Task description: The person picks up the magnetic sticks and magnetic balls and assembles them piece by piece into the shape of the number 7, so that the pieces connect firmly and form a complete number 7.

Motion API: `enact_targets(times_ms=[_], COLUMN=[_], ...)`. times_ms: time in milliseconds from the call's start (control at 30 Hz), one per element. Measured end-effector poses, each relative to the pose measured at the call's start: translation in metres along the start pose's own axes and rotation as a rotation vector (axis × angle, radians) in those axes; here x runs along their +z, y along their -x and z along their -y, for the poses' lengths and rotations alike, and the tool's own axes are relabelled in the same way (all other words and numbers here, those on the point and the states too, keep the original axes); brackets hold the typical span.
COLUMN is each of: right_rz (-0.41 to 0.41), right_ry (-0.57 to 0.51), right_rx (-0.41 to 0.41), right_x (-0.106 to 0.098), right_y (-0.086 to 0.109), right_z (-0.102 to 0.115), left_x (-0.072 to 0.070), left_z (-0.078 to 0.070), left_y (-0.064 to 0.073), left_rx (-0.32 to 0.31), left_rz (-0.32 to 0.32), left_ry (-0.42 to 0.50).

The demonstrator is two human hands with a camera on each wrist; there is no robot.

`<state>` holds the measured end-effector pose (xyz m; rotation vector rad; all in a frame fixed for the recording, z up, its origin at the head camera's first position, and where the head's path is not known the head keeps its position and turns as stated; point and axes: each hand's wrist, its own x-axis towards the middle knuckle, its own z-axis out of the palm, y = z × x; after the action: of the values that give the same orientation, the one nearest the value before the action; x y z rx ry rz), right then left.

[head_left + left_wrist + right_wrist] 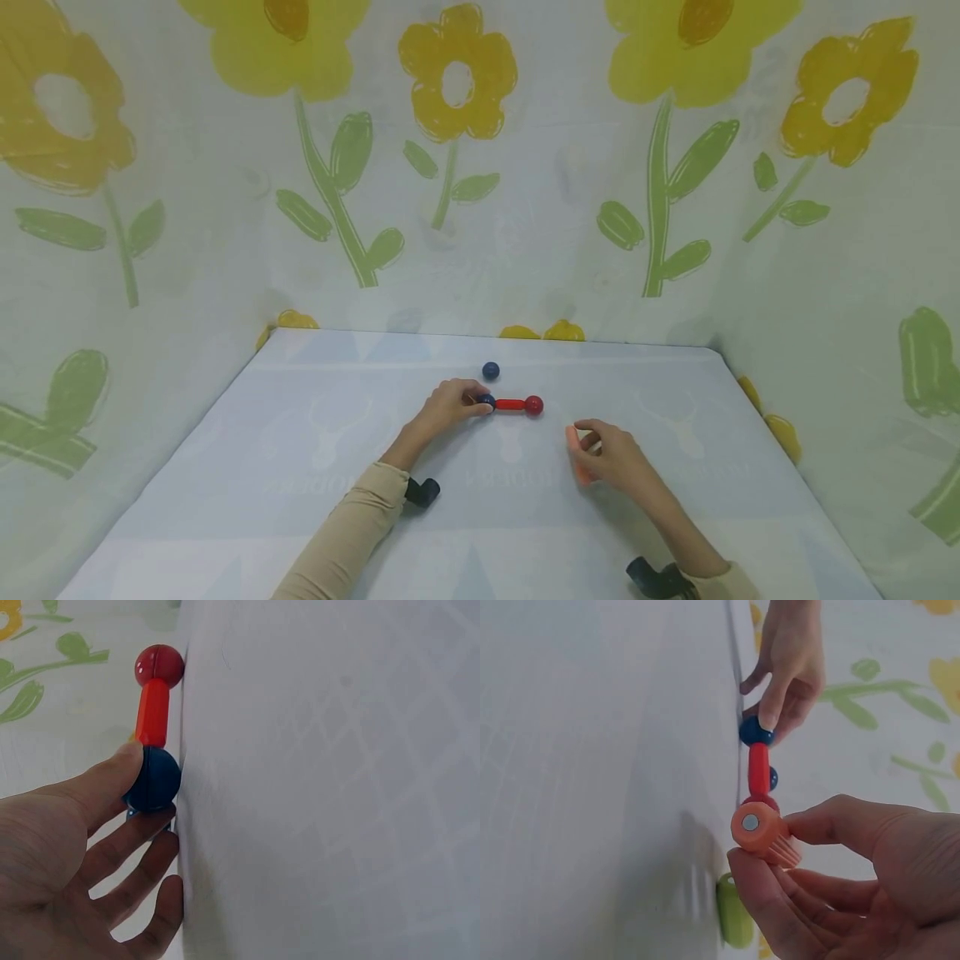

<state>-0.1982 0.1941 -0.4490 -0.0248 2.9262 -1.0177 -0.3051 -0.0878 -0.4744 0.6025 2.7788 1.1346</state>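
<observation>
My left hand [452,403] pinches a blue ball [154,780] between thumb and fingers. A short red rod [510,405] joins this ball in a straight line to a red ball [533,406]. Just behind them on the table sits a second blue ball [491,371], apart from the joined piece. To the right, my right hand [617,457] holds an orange rod [579,458] between thumb and fingers. In the right wrist view the orange rod [759,829] shows ribbed sides and a round metal disc in its end, and it partly covers the red ball.
The white patterned table [300,433] meets a flower-printed cloth [517,275] at its back and sides. Dark wrist-worn devices [423,493] sit on both arms. In the right wrist view a green rounded shape [735,911] shows below my fingers; I cannot tell what it is.
</observation>
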Motion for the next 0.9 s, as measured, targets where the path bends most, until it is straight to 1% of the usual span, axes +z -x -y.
enact_targets(times_ms=[200, 433, 733, 900], right_rz=[-0.006, 0.008, 0.006, 0.0], right_ry=[0.005, -0.014, -0.058, -0.071], right_rx=[0.008, 0.021, 0.027, 0.015], right_x=[0.006, 0.01, 0.015, 0.018], right_y=[-0.003, -0.005, -0.006, -0.007], right_z=[0.004, 0.009, 0.009, 0.009], left_x=[0.0, 0.0, 0.0, 0.0], left_z=[0.0, -0.001, -0.003, -0.004], left_y=[0.0, 0.001, 0.002, 0.002], left_rx=[-0.002, -0.005, -0.009, -0.006], left_rz=[-0.002, -0.003, -0.007, -0.01], left_ry=[-0.006, -0.012, -0.024, -0.022])
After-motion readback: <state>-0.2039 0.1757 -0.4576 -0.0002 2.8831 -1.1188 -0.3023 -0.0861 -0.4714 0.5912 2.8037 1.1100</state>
